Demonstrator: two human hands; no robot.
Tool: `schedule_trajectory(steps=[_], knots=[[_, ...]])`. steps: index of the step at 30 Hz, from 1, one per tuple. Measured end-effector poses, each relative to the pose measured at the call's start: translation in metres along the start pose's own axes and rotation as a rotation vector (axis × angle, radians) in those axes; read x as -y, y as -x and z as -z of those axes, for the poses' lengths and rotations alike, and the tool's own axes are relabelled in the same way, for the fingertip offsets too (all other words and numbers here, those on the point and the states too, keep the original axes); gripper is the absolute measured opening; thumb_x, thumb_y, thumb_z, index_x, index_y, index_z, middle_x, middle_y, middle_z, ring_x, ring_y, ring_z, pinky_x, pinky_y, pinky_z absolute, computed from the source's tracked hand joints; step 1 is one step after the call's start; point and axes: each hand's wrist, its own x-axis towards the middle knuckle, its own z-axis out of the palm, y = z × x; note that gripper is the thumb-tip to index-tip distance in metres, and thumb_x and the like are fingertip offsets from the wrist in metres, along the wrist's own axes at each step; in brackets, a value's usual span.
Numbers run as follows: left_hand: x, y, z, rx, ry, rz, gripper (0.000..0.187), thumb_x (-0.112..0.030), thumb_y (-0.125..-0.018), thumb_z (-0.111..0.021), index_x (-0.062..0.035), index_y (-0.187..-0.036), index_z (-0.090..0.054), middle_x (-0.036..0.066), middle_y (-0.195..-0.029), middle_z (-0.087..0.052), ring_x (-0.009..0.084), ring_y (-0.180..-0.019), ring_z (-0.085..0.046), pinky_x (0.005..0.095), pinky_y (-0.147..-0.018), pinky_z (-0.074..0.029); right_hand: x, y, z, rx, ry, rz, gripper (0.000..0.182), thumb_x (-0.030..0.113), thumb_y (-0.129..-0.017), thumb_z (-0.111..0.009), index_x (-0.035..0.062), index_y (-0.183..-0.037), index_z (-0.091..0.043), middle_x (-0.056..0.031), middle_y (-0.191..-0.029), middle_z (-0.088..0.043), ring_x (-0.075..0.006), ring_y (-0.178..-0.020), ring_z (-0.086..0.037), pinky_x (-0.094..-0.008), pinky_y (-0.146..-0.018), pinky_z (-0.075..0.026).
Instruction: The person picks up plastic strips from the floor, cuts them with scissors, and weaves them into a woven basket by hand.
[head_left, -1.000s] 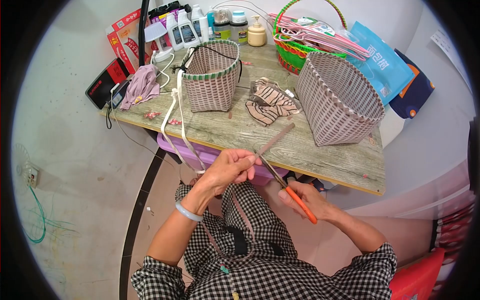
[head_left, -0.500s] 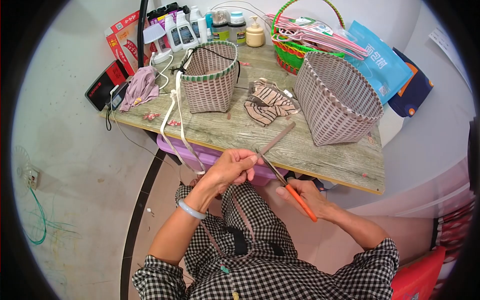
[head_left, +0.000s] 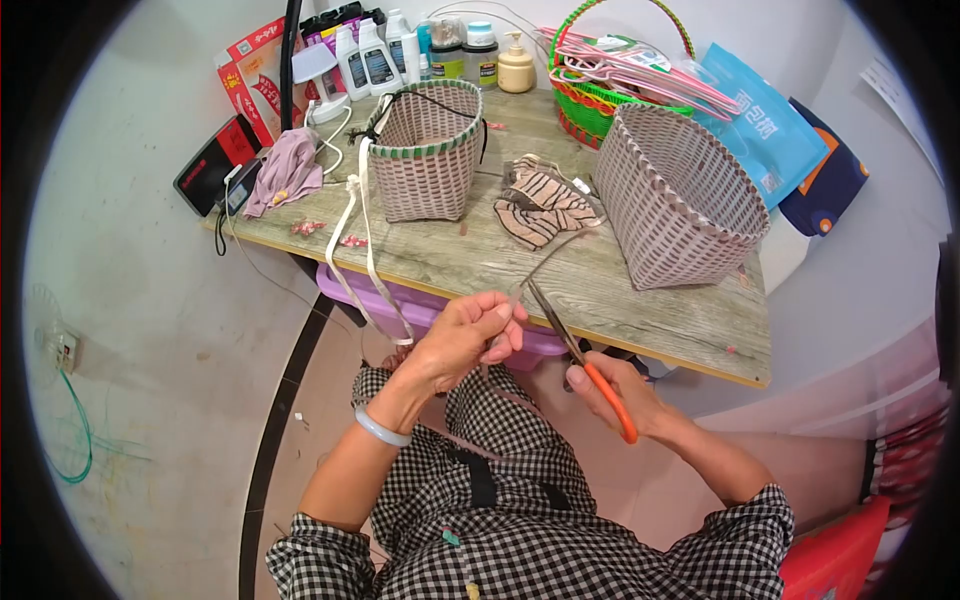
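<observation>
My left hand (head_left: 470, 332) pinches a thin, flat weaving strip (head_left: 548, 257). One end of it slants up over the table edge, and its tail loops down across my lap. Just right of that hand, the scissors (head_left: 558, 322) point up and to the left, their tips close beside the strip. My right hand (head_left: 618, 390) is wrapped round their orange handles. Beyond my hands on the table stand a woven basket with a green-trimmed rim (head_left: 425, 165) and a larger woven basket without trim (head_left: 680, 210). Between them lies a striped cloth (head_left: 540, 205).
The wooden table (head_left: 490, 262) carries bottles (head_left: 378, 68), a pump dispenser (head_left: 515, 68), a green basket (head_left: 585, 100) full of pink hangers and a pink cloth (head_left: 285, 172). White straps (head_left: 370, 250) hang over its front edge. Below is a purple bin (head_left: 425, 312).
The scissors have drawn slightly away from the strip, their tips now to its right. The strip's upper end has turned narrower to view, and its tail has shifted over my lap.
</observation>
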Motion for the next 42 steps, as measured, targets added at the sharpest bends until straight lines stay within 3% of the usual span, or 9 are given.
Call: schedule_trajectory(steps=[8,21,27,30,36,42], knots=[[0.0,-0.002,-0.026,-0.02,-0.043,-0.118,0.022,-0.019,-0.103,-0.042,-0.0015,-0.101,-0.054,0.006,-0.067,-0.059,0.0044,-0.047,-0.04,0.017,-0.044,-0.033,0.004,0.001,-0.025,-0.046,-0.158,0.054,0.047,0.047,-0.097,-0.05,0.0059,-0.074,-0.046,0.0006,-0.059,-0.041,-0.0098,-0.053,-0.035,-0.028,-0.05,-0.032],[0.002,-0.01,-0.038,-0.031,-0.075,-0.102,0.023,-0.021,-0.103,-0.043,-0.0018,-0.101,-0.056,0.003,-0.064,-0.057,0.0033,-0.046,-0.038,0.0169,-0.043,-0.03,0.004,-0.002,-0.027,-0.169,-0.154,0.07,0.049,0.044,-0.097,-0.051,0.0024,-0.071,-0.048,-0.001,-0.056,-0.043,-0.0103,-0.053,-0.037,-0.0292,-0.049,-0.034],[-0.007,-0.01,-0.03,-0.071,-0.125,-0.079,0.024,-0.021,-0.099,-0.053,0.0001,-0.104,-0.064,-0.002,-0.058,-0.051,0.0025,-0.047,-0.036,0.0173,-0.043,-0.027,0.002,0.004,-0.009,-0.039,-0.167,-0.035,0.051,0.048,-0.097,-0.05,0.0051,-0.069,-0.049,0.002,-0.055,-0.043,-0.0089,-0.051,-0.039,-0.0263,-0.047,-0.035],[-0.012,-0.008,-0.024,-0.086,-0.184,-0.086,0.024,-0.02,-0.096,-0.057,0.0003,-0.101,-0.067,-0.005,-0.056,-0.048,0.0019,-0.048,-0.035,0.0173,-0.044,-0.025,0.003,0.008,0.002,0.104,-0.372,-0.104,0.051,0.052,-0.095,-0.05,0.0081,-0.07,-0.049,0.0033,-0.055,-0.04,-0.0078,-0.051,-0.039,-0.0249,-0.048,-0.034],[-0.022,-0.005,-0.019,-0.043,-0.27,-0.029,0.021,-0.02,-0.092,-0.063,-0.0003,-0.097,-0.07,-0.008,-0.056,-0.043,0.0007,-0.048,-0.031,0.0175,-0.044,-0.022,0.006,0.007,0.019,0.136,-0.13,0.022,0.052,0.057,-0.092,-0.053,0.0105,-0.069,-0.046,0.0051,-0.057,-0.037,-0.007,-0.049,-0.034,-0.0237,-0.047,-0.028],[-0.028,-0.003,-0.019,-0.014,-0.307,-0.009,0.021,-0.019,-0.091,-0.064,0.0,-0.095,-0.071,-0.009,-0.056,-0.04,0.0006,-0.048,-0.03,0.0179,-0.043,-0.021,0.004,0.006,0.028,0.151,-0.07,-0.017,0.055,0.06,-0.089,-0.056,0.01,-0.066,-0.046,0.005,-0.057,-0.037,-0.0071,-0.05,-0.034,-0.0237,-0.047,-0.027]])
